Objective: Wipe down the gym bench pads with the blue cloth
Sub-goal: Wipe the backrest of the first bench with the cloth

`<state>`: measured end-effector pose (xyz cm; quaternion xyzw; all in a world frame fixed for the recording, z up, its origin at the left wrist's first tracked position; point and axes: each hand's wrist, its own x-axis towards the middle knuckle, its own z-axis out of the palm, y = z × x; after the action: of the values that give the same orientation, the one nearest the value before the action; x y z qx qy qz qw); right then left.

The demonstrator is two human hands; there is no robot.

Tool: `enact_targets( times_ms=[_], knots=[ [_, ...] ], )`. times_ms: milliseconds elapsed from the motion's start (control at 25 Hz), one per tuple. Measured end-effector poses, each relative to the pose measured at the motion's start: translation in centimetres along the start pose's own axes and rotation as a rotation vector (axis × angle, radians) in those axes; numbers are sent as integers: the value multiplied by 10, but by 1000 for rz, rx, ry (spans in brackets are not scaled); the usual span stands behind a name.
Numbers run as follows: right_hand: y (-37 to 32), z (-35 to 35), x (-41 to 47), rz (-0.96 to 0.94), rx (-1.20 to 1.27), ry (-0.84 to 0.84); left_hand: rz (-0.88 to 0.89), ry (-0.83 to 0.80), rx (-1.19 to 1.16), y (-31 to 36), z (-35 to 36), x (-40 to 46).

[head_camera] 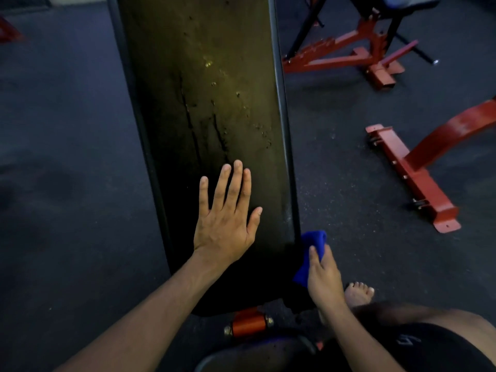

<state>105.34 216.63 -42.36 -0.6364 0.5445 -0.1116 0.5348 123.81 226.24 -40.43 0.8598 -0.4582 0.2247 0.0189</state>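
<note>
A long black bench pad (204,89) runs from the top of the view down to the middle, its surface worn and cracked. My left hand (225,218) lies flat on the pad's near end, fingers spread, holding nothing. My right hand (323,277) grips the blue cloth (308,253) against the pad's right side edge near the lower corner. Part of the cloth is hidden under my fingers. A second dark pad (257,355) shows at the bottom edge.
An orange-red hinge roller (248,324) sits below the pad's near end. Red machine frames stand on the dark rubber floor at the right (413,170) and upper right (349,57). My bare foot (358,292) rests on the floor beside the bench.
</note>
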Motion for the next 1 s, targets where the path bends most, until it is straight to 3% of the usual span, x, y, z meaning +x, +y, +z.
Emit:
enact_targets(
  times_ms=[200, 440, 600, 720, 800, 880, 1000],
  knots=[
    [-84, -25, 5, -143, 64, 91, -51, 95, -146, -22, -24, 21],
    [-235, -39, 21, -573, 148, 276, -124, 262, -81, -123, -62, 114],
    [-343, -30, 38, -806, 184, 367, -30, 218, 9, -170, -76, 187],
    [-428, -15, 51, -994, 153, 376, -59, 147, -66, -192, -89, 240],
    [-477, 2, 70, -1186, 4, 361, -77, 148, -77, -194, -80, 257],
    [-502, 27, 104, -1384, -393, 378, -84, 190, -58, -192, -67, 257],
    [-493, 65, 159, -1352, -958, 383, -95, 256, -41, -191, -64, 256]
  ],
)
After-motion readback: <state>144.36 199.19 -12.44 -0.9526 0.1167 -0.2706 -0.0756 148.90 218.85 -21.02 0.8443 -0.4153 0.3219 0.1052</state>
